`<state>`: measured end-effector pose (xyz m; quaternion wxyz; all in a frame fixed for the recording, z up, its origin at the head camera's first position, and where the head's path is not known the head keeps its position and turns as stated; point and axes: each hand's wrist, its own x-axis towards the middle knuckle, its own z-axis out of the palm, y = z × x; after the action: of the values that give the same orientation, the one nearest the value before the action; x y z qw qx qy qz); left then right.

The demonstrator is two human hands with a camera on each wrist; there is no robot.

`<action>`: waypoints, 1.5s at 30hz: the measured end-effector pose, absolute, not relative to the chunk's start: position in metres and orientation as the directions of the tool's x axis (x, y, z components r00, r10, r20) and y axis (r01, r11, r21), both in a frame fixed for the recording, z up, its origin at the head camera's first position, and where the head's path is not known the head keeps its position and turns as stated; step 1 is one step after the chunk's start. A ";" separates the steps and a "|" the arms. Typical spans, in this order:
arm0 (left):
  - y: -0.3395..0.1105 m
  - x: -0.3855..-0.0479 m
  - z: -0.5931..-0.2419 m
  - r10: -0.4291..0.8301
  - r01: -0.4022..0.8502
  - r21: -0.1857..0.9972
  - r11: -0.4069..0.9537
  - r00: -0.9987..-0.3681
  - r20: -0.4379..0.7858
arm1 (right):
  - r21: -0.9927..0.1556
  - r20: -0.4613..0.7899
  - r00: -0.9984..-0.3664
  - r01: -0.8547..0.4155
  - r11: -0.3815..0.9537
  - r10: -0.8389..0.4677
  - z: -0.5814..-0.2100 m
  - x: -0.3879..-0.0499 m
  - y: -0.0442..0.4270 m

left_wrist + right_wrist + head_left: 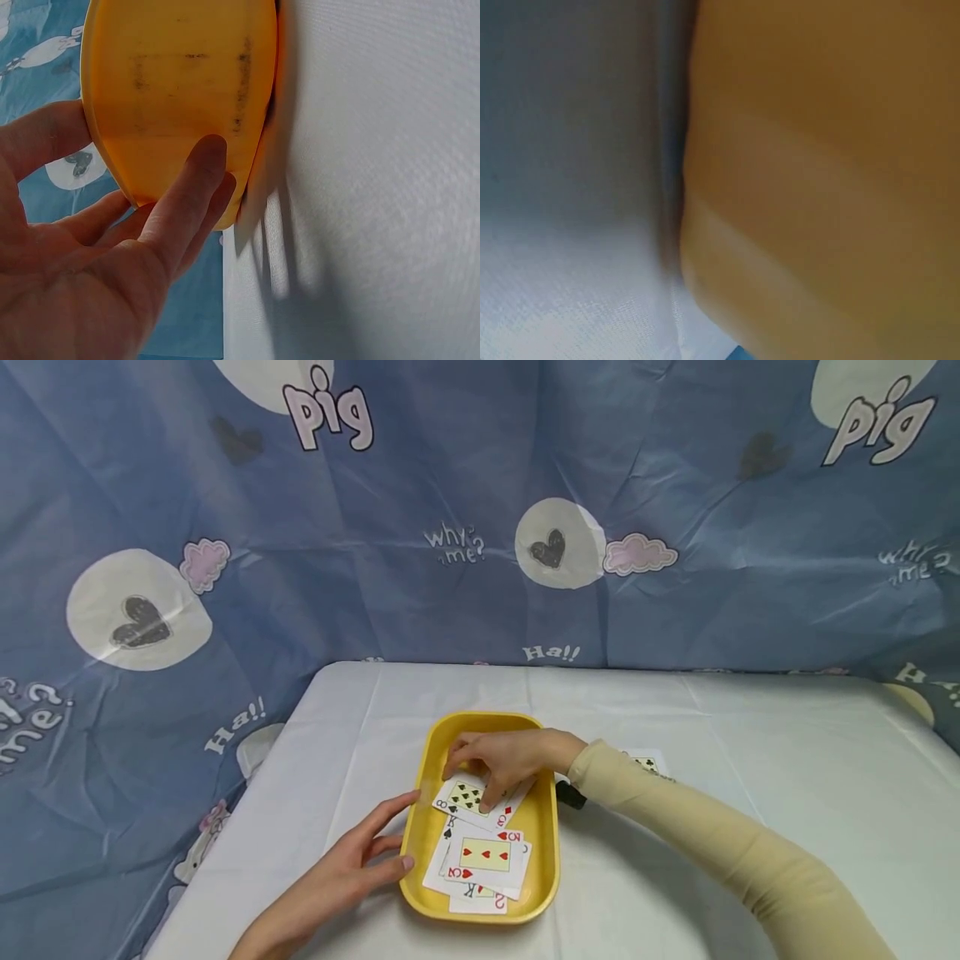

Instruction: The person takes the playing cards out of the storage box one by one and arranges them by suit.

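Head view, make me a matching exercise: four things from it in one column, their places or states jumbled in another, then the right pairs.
1. yellow tray
2. left hand
3. right hand
4. three of hearts

A. touching the eight of spades
B. resting directly on the white cloth
C. lying in the tray's near half
D. touching the tray's outer side

Pairs: 1-B; 2-D; 3-A; 4-C
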<state>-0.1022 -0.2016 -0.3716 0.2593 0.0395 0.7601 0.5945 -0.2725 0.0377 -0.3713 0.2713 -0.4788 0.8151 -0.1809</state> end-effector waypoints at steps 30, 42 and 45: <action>-0.199 -0.102 -0.375 0.373 -0.237 0.942 0.237 -0.874 -0.313 | -0.624 0.092 -0.434 -0.727 0.287 -0.896 -0.369 -0.271 0.048; -0.199 -0.103 -0.372 0.371 -0.247 0.933 0.261 -0.867 -0.333 | -0.788 0.168 -0.629 -0.548 0.280 -0.759 -0.357 -0.256 0.070; -0.200 -0.102 -0.372 0.378 -0.251 0.932 0.263 -0.861 -0.339 | -0.825 0.184 -0.665 -0.505 0.253 -0.724 -0.358 -0.252 0.075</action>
<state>-0.1022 -0.2005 -0.3718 0.2598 0.0425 0.7512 0.6054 -0.2520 0.0754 -0.3576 0.1170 -0.3925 0.7829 -0.4684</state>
